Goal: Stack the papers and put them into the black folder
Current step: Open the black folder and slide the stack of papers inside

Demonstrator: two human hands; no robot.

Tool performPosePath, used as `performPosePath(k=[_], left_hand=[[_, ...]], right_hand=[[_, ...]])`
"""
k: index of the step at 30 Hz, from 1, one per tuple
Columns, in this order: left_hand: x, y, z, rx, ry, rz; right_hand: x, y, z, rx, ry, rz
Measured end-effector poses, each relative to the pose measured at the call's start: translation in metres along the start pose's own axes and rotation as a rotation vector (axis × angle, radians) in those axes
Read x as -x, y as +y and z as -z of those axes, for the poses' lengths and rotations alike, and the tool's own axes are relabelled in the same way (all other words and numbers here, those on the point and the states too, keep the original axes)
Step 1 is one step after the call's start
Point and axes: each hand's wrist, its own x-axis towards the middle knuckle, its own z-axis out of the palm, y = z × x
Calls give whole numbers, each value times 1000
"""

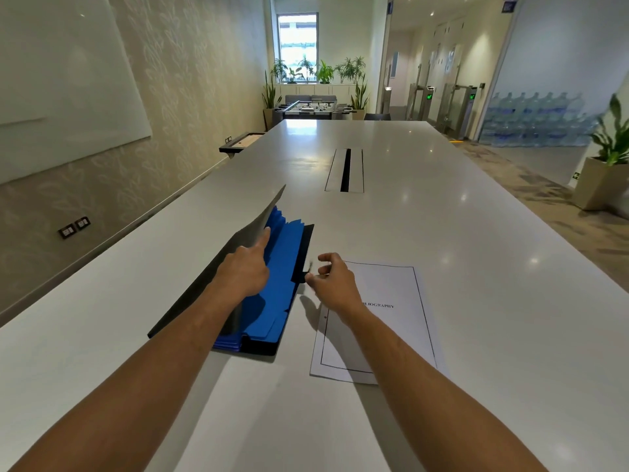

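The black folder (299,264) lies open on the white table, showing several blue dividers (282,287) inside. My left hand (243,269) holds its cover flap (252,226) lifted, index finger pressed against the flap's inner face. My right hand (332,282) hovers at the folder's right edge, fingers curled, thumb and finger pinching what looks like a small dark tab or strap. A stack of white papers (384,335) with a printed border and a title lies flat just right of the folder, partly under my right wrist.
The long white table (442,250) stretches ahead with a cable slot (345,170) in its middle. A wall with a whiteboard runs along the left. A planter (599,178) stands on the floor at the right.
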Motion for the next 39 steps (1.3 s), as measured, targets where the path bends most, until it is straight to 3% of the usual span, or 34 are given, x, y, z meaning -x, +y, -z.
performPosePath(k=[6, 10, 14, 20, 26, 31, 39], left_hand=[[-6, 1, -13, 22, -30, -54], [-4, 5, -22, 1, -24, -74], [-2, 17, -42, -87, -33, -92], [-4, 37, -62, -154, -80, -182], [-1, 54, -70, -244, -181, -140], [-7, 57, -73, -224, -279, -134], [-12, 58, -76, -278, -277, -139]], right_hand=[[17, 15, 38, 376, 138, 40], [37, 35, 85, 640, 281, -86], [51, 56, 119, 780, 282, -285], [53, 55, 130, 773, 220, -366], [49, 47, 129, 744, 207, -373], [45, 41, 136, 659, 215, -395], [38, 41, 144, 422, 238, -453]])
